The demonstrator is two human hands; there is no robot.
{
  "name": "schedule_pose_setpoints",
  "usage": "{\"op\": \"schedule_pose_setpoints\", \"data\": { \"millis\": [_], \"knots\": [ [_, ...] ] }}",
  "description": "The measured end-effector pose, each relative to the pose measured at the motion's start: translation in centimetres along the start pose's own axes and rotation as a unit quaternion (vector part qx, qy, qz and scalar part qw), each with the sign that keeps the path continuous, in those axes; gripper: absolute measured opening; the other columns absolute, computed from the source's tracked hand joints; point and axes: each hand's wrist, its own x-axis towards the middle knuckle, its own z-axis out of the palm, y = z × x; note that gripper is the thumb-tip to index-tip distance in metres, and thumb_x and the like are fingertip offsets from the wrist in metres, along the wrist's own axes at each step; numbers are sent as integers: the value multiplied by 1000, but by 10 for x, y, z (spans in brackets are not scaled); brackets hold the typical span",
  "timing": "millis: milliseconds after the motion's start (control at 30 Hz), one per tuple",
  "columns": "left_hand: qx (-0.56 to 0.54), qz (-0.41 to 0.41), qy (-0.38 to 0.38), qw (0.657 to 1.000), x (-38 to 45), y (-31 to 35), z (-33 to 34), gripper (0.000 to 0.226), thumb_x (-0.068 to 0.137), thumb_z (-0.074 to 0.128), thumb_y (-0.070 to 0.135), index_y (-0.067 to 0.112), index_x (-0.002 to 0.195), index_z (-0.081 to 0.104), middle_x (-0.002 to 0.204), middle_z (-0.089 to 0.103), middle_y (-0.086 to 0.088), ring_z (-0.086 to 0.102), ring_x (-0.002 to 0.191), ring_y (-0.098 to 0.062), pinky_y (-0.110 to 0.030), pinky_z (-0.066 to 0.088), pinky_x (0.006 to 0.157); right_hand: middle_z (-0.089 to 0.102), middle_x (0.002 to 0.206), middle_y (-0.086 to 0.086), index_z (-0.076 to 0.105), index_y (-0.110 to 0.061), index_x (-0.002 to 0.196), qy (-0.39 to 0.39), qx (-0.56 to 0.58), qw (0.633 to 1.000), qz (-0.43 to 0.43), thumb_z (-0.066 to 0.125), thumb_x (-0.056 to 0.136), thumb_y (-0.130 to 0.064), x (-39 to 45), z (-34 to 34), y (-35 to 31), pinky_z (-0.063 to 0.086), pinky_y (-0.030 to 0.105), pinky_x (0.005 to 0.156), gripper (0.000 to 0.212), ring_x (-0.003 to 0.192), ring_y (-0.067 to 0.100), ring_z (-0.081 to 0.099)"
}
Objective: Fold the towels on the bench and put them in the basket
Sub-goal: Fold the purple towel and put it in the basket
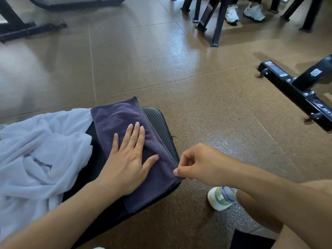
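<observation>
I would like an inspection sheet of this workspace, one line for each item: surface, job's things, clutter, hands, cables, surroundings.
Surface: black padded bench, mostly covered by cloth.
Job's things: purple towel, partly folded, flat on the bench; light blue towel, crumpled, unfolded, to its left. No basket in view.
Clutter: nothing seen on the bench besides the towels.
Hands: left hand pressed flat on the purple towel; right hand pinches that towel's right edge.
Cables: nothing seen.
Surroundings: brown speckled floor; black equipment frame at right; the person's own shoe; another person's white shoes at top.
</observation>
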Motion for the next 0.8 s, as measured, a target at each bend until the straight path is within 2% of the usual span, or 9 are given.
{"op": "schedule_pose_setpoints", "data": {
  "millis": [133,233,333,433,533,633,700,800],
  "knots": [
    [-44,-14,21,999,2,1,1,89,87,5,73,23,156,-20,162,-34,11,-36,147,-8,-45,-16,123,64,58,-14,70,-22,72,20,-9,1000,-8,75,83,-44,-3,1,-1,42,23,56,25,53,-1,53],
    [-4,-6,3,1000,3,1,2,86,87,2,70,27,161,-7,164,-25,14,-31,150,-11,-52,-13,124,67,65,-13,70,-28,75,24,-75,997,22,71,82,-53,0,3,3,52,33,67,26,65,4,61],
    [24,-5,-6,1000,7,1,-5,83,87,1,71,34,161,-2,168,-13,14,-22,153,-12,-54,-10,124,69,75,-12,68,-31,75,23,-137,989,42,67,84,-57,2,4,4,52,32,74,28,78,9,65],
    [17,1,5,1000,13,-1,-12,82,88,1,71,35,161,8,168,-2,15,-14,154,-9,-53,-10,124,69,78,-12,66,-31,75,18,-161,986,45,68,84,-59,4,3,3,51,32,74,29,80,9,65],
    [5,6,-12,1000,19,-2,-12,83,86,-2,71,35,161,1,168,-10,16,-22,152,-7,-51,-14,123,72,79,-8,67,-28,82,2,-159,986,56,67,81,-66,6,2,7,55,34,77,38,80,13,68],
    [16,17,-12,1000,20,-3,-7,88,85,1,75,30,160,-13,166,-23,13,-31,149,-9,-54,-15,123,76,79,0,69,-21,87,-46,-116,989,75,58,84,-73,10,1,9,59,34,66,53,73,20,74],
    [-9,25,24,999,15,-2,-7,95,86,13,77,24,159,-18,165,-29,7,-31,150,-12,-56,-11,123,77,81,4,70,-17,89,-72,-72,991,85,55,88,-71,13,2,9,60,34,58,56,71,23,76],
    [-9,43,102,994,0,2,-7,102,90,31,72,10,161,-8,168,-22,-7,-19,155,-23,-55,-5,125,76,82,6,70,-15,87,-72,-56,991,93,57,87,-71,18,2,8,61,37,59,58,72,25,76]
  ]
}}
